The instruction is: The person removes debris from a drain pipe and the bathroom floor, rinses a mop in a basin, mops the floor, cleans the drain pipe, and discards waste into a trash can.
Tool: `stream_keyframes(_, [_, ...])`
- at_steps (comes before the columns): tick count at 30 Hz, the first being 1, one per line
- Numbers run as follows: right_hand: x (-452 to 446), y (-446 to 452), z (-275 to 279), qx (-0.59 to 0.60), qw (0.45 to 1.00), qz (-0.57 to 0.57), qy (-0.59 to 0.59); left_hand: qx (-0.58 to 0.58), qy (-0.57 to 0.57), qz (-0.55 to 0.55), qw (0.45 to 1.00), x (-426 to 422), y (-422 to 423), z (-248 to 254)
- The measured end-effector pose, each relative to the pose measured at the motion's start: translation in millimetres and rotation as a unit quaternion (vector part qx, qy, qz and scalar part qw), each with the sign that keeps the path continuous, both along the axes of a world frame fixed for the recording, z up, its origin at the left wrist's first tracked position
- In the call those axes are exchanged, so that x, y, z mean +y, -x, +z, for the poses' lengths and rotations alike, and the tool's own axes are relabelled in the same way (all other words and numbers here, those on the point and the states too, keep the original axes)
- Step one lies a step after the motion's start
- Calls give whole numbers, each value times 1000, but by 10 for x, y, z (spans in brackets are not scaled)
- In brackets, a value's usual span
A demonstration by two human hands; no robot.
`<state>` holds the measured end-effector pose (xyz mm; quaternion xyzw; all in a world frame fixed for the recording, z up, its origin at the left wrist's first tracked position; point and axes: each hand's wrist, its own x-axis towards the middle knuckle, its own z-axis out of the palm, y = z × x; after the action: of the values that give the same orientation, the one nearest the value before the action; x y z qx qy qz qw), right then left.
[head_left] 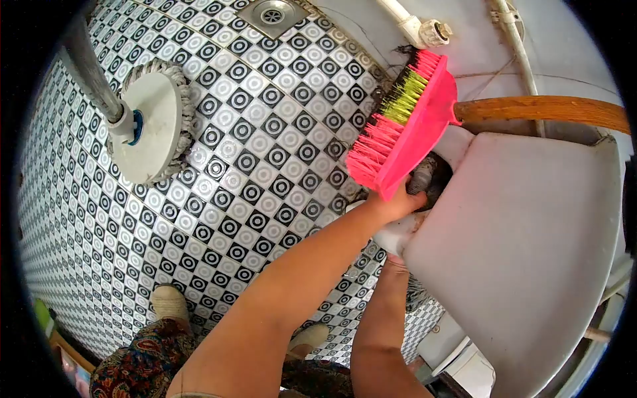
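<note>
My left hand [399, 202] reaches across to an opening in a white ceramic fixture [517, 232], which looks like a washbasin on its stand. Its thumb lies along a dark grey ribbed pipe [421, 180] in that opening, and the fingers curl round it, partly hidden by a broom. The pink broom [421, 126], with red and green bristles, leans over the hand. Lower down, my right hand [395, 259] is at the underside of the fixture's white stand [395, 237]; its fingers are hidden behind it.
A round mop [149, 126] with grey strings stands on the patterned tile floor [265, 142] at left. A metal floor drain [272, 16] lies at the top, near white wall pipes [431, 33]. More grey mop strings [417, 295] show below the fixture.
</note>
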<state>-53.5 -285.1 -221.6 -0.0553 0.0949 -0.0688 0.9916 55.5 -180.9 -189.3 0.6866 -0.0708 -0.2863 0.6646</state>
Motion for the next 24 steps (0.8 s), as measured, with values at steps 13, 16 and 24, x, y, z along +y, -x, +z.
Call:
stream_keyframes(13, [-81, 145, 137, 17, 998, -29, 44, 73, -36, -146, 986, 181, -99, 174])
stream_keyframes(16, [-108, 170, 171, 19, 998, -33, 54, 113, 7, -141, 984, 247, -126, 151])
stream_keyframes(24, [-187, 216, 167, 30, 996, -46, 75, 42, -24, -5, 999, 110, 26, -94])
